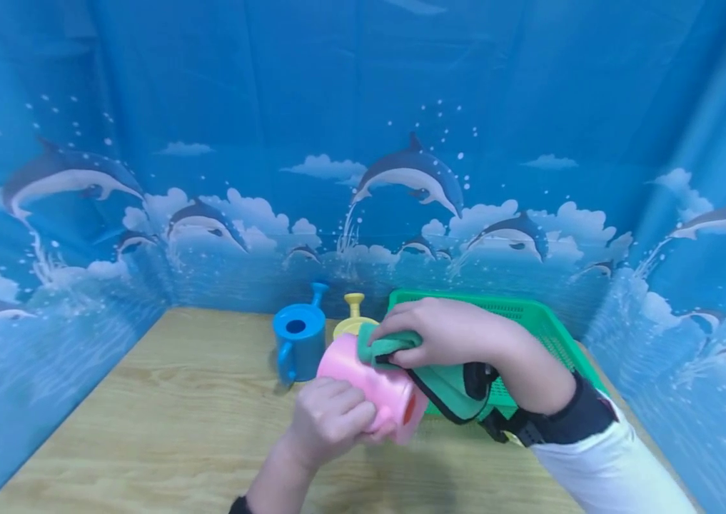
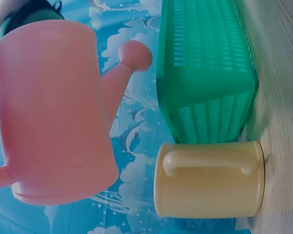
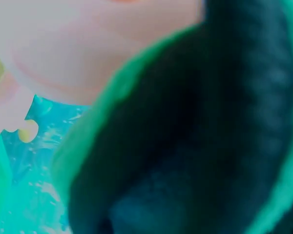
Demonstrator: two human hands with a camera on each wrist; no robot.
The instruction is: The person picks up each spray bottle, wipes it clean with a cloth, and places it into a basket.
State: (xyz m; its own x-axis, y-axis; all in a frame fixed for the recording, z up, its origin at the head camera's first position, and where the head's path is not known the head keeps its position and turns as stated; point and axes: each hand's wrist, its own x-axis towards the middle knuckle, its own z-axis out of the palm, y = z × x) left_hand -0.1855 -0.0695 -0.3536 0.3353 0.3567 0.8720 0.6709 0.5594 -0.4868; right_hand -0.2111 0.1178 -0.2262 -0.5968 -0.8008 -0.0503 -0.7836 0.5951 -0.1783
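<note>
A pink watering can point(image 1: 351, 368) is held tilted above the table, its open top toward the lower right in the head view. My left hand point(image 1: 330, 414) grips it at the handle side. In the left wrist view the pink watering can point(image 2: 53, 112) shows its body and round-headed spout. My right hand point(image 1: 440, 332) pinches a green cloth with black edging point(image 1: 455, 389) and presses it on the can's side. Close up in the right wrist view, the dark-edged cloth point(image 3: 97, 136) hides much of the scene.
Behind the pink can stand a blue watering can point(image 1: 308, 353) and a yellow watering can point(image 1: 355, 325), partly hidden. A green plastic basket point(image 1: 549, 321) sits at the back right of the wooden table point(image 1: 163, 407). Blue dolphin-print sheets point(image 1: 337, 86) enclose the table.
</note>
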